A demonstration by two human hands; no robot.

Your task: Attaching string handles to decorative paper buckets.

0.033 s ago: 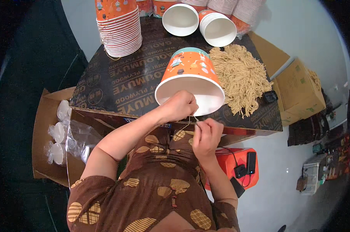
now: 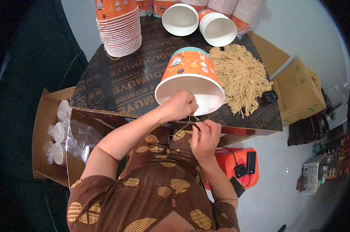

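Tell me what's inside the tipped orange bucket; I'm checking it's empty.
The tipped orange bucket shows only bare white wall inside. The left hand covers part of its rim and mouth, so that part is hidden.

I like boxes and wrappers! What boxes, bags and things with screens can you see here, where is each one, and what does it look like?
Open cardboard box: left of the table, brown, holding clear plastic bags of white lids.
Closed cardboard box: right of the table, brown, blocky.
Phone: on a red box below the right hand, black, dark screen.
Paper bucket: by the left hand, orange with pictures.
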